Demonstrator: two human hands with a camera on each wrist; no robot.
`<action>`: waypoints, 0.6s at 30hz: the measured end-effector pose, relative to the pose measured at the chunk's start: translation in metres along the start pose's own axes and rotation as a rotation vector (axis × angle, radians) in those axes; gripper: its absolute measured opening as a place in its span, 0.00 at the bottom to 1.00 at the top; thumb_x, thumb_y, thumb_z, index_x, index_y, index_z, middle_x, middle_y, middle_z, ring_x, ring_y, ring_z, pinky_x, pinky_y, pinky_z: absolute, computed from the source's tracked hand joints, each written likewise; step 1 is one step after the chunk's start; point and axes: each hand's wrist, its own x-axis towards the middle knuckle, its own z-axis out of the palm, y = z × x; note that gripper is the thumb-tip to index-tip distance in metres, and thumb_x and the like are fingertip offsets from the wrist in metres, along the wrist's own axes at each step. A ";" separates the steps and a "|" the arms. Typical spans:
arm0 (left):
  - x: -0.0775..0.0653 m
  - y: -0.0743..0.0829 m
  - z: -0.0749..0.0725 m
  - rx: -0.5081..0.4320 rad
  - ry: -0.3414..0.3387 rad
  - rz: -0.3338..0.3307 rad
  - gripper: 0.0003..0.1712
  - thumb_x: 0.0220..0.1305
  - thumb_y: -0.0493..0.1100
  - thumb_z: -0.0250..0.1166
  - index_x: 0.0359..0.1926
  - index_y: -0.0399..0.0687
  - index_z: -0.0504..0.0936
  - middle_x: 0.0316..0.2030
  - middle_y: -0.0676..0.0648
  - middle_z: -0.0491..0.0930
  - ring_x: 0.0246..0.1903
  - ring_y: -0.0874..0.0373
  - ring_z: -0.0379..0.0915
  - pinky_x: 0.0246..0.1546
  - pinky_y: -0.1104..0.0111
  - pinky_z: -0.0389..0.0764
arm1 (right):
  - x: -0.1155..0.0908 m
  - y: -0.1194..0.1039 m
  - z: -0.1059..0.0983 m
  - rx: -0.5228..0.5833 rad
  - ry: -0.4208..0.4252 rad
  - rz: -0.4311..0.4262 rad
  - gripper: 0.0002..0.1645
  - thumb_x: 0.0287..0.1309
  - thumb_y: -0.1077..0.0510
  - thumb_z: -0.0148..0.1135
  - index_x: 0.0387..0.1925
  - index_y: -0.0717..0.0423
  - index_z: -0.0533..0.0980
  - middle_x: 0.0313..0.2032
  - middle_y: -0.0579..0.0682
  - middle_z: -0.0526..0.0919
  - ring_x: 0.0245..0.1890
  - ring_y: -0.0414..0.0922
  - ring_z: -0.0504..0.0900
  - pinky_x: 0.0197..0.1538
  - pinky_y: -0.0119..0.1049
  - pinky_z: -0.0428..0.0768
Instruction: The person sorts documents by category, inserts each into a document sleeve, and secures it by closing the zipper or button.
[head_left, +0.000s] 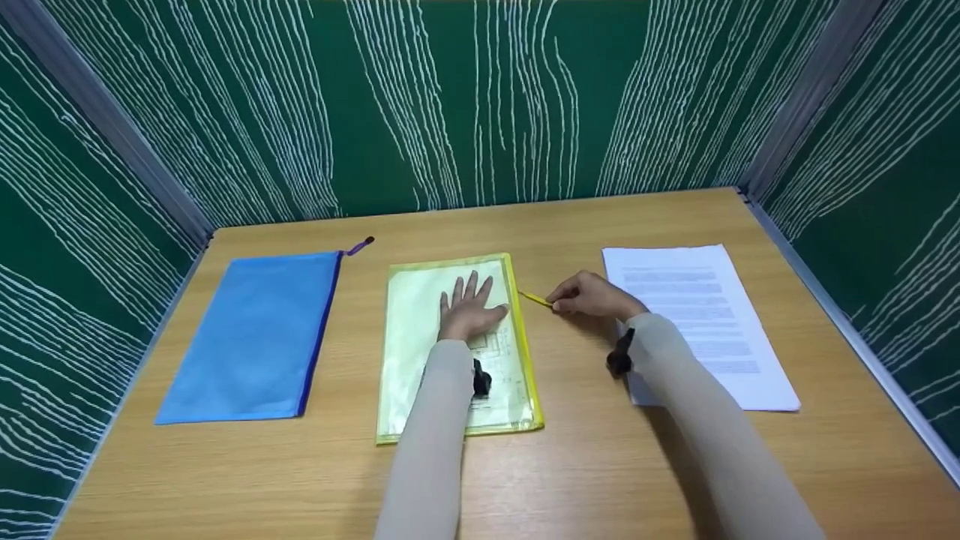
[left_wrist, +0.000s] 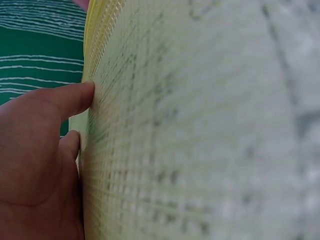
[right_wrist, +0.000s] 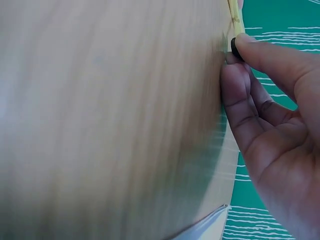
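A blue zip pouch lay at the desk's left, well apart from a stack of printed sheets at the right. Between them lay a yellow mesh pouch with printed paper inside. The left hand pressed flat on it, grip wide; the right hand pinched its yellow zip pull.

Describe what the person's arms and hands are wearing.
Both arms wear long, close-fitting beige sleeves reaching the wrists. A small black device sits at each wrist, on the left sleeve and the right sleeve. The left hand and right hand are bare: no gloves or rings show.
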 end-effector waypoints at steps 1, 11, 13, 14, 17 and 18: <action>0.000 0.000 0.000 0.001 0.001 0.000 0.42 0.67 0.65 0.48 0.76 0.63 0.45 0.77 0.52 0.33 0.76 0.51 0.21 0.72 0.48 0.26 | -0.001 0.000 0.000 -0.003 -0.002 -0.001 0.12 0.62 0.58 0.61 0.47 0.50 0.84 0.44 0.51 0.85 0.42 0.47 0.76 0.50 0.40 0.74; 0.000 0.000 0.001 -0.017 0.011 -0.010 0.42 0.67 0.65 0.48 0.76 0.64 0.45 0.77 0.53 0.33 0.76 0.52 0.21 0.72 0.49 0.26 | -0.007 -0.001 0.001 -0.036 -0.026 -0.039 0.12 0.61 0.59 0.63 0.45 0.52 0.84 0.42 0.51 0.86 0.38 0.44 0.77 0.45 0.37 0.76; 0.000 -0.001 0.001 -0.027 0.016 -0.015 0.41 0.67 0.65 0.48 0.76 0.64 0.45 0.77 0.53 0.33 0.76 0.52 0.21 0.72 0.49 0.25 | -0.008 -0.002 0.003 -0.042 -0.027 -0.060 0.11 0.60 0.59 0.63 0.44 0.53 0.84 0.42 0.52 0.86 0.38 0.44 0.77 0.46 0.38 0.77; 0.001 -0.001 0.001 -0.035 0.020 -0.016 0.41 0.67 0.65 0.48 0.76 0.64 0.45 0.77 0.53 0.33 0.76 0.52 0.21 0.72 0.49 0.25 | -0.009 -0.003 0.003 -0.046 -0.029 -0.073 0.11 0.60 0.60 0.63 0.44 0.54 0.84 0.42 0.52 0.86 0.38 0.44 0.78 0.46 0.38 0.78; 0.002 -0.001 0.001 -0.047 0.028 -0.024 0.41 0.67 0.64 0.48 0.76 0.64 0.46 0.77 0.53 0.33 0.76 0.52 0.21 0.72 0.49 0.25 | -0.012 -0.004 0.005 -0.063 -0.034 -0.099 0.11 0.59 0.60 0.64 0.44 0.56 0.84 0.43 0.53 0.86 0.38 0.42 0.78 0.47 0.38 0.78; 0.002 -0.002 0.001 -0.047 0.030 -0.026 0.41 0.67 0.64 0.48 0.76 0.63 0.46 0.77 0.53 0.33 0.76 0.52 0.21 0.72 0.49 0.25 | -0.013 -0.004 0.006 -0.065 -0.036 -0.092 0.11 0.59 0.60 0.64 0.44 0.55 0.84 0.43 0.53 0.86 0.38 0.42 0.78 0.46 0.37 0.78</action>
